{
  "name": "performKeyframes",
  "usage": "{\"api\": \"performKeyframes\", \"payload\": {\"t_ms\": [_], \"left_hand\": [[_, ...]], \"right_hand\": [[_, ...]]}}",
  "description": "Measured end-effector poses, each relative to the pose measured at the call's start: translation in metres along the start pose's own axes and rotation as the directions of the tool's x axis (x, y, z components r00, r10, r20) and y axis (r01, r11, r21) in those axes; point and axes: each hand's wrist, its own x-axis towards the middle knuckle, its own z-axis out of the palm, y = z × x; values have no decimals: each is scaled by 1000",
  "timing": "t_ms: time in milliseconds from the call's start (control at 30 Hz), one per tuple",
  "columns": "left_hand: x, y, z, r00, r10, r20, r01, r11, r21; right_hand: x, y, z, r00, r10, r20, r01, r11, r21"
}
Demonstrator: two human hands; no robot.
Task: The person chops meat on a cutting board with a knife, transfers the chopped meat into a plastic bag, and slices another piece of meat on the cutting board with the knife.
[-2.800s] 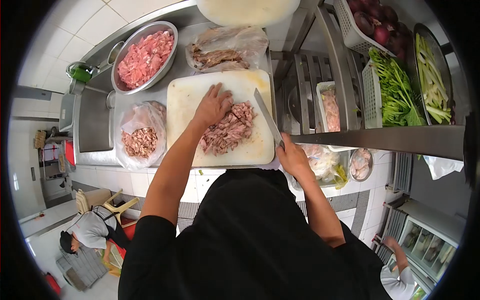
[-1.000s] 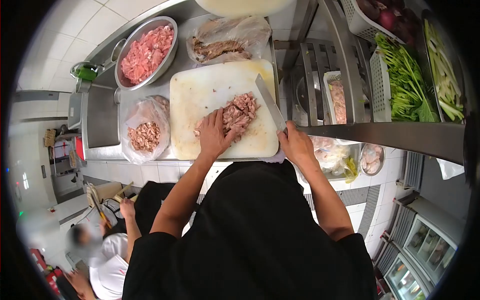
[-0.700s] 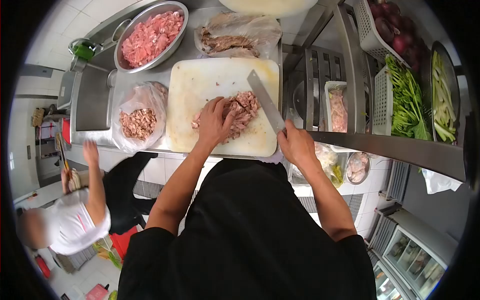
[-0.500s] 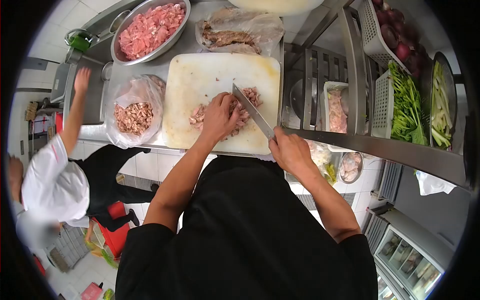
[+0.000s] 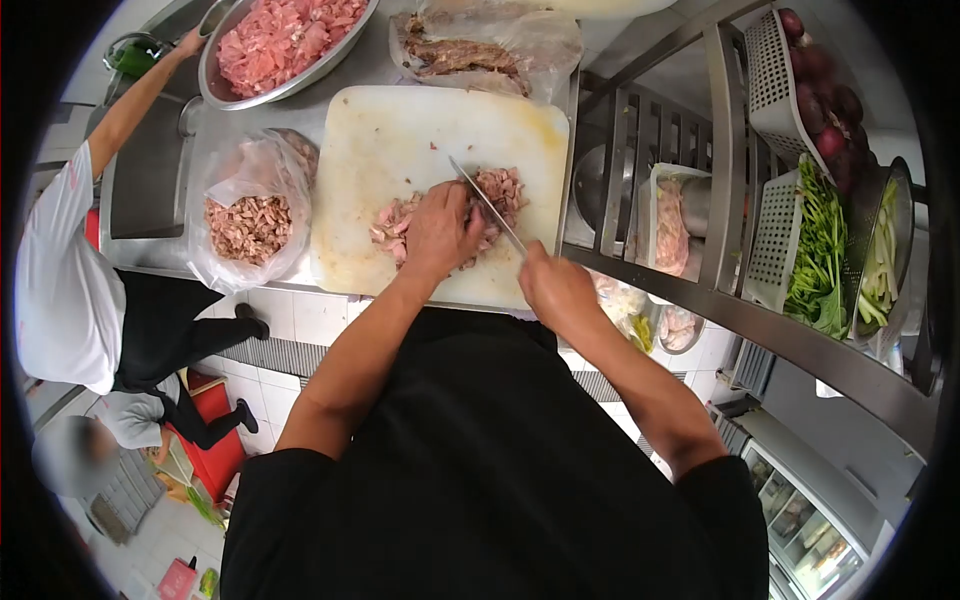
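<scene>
On a white cutting board (image 5: 365, 125) lies a pile of chopped meat (image 5: 502, 188). My left hand (image 5: 440, 230) presses on the middle of this pile with its fingers curled. My right hand (image 5: 556, 287) is closed round the handle of a kitchen knife (image 5: 488, 204). The blade stands nearly edge-on among the pieces, right beside my left fingertips, with its tip pointing away from me. Part of the meat is hidden under my left hand. Left of the board, a clear plastic bag (image 5: 212, 185) holds more small cut pieces of meat.
A steel bowl (image 5: 262, 98) of pink sliced meat and a bag with a dark piece of meat (image 5: 465, 62) stand behind. Right is a steel rack (image 5: 715, 285) with onions (image 5: 835, 110) and greens (image 5: 815, 250). At left, a co-worker's hand (image 5: 190, 43) reaches near the bowl; another person bends lower.
The knife's blade has turned from showing its flat side to nearly edge-on. My left hand stays on the meat. The co-worker at left has moved forward, hand now near the bowl.
</scene>
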Motion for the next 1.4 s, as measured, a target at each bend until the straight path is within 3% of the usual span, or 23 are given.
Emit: {"api": "performKeyframes", "payload": {"t_ms": [233, 333, 400, 533, 600, 767, 900, 1033, 1167, 1233, 1333, 1400], "left_hand": [[2, 2, -3, 1000, -7, 20, 7, 1000, 6], [2, 5, -7, 996, 17, -83, -19, 1000, -20], [3, 5, -9, 996, 19, -84, -22, 999, -33], [0, -1, -2, 999, -16, -50, 13, 999, -48], [-2, -1, -2, 999, -32, -25, 31, 999, -37], [-1, -3, 0, 998, -40, 49, 40, 999, -3], [2, 2, -4, 998, 10, -69, -12, 1000, -22], [-1, 0, 0, 993, 1, -118, -3, 1000, -13], [-2, -2, 2, 998, -23, -62, 22, 1000, -17], [0, -3, 2, 999, -22, -41, 21, 999, -27], [0, -2, 1, 999, -33, -18, 33, 999, 6], [0, 4, -1, 998, -57, 24, 57, 998, 1]], "right_hand": [[81, -20, 5, 969, -138, -206, 148, 988, 35], [68, -23, -21, 977, -110, -184, 122, 991, 53], [27, -26, -51, 995, -86, -43, 87, 995, 43], [-19, -17, -61, 996, -48, 80, 54, 997, -63], [-16, -10, -32, 999, 9, 50, -8, 1000, -23], [73, -25, 8, 985, -80, -155, 84, 996, 16], [84, -28, -13, 957, -189, -222, 194, 981, 1], [5, -27, -63, 995, -99, 34, 99, 995, -11], [-16, -5, -34, 995, 1, 100, 1, 1000, -20], [19, -2, 5, 1000, -8, 0, 8, 1000, 11], [63, -22, 7, 999, -4, -36, 4, 1000, 23], [77, -20, 6, 963, -166, -210, 181, 982, 52]]}}
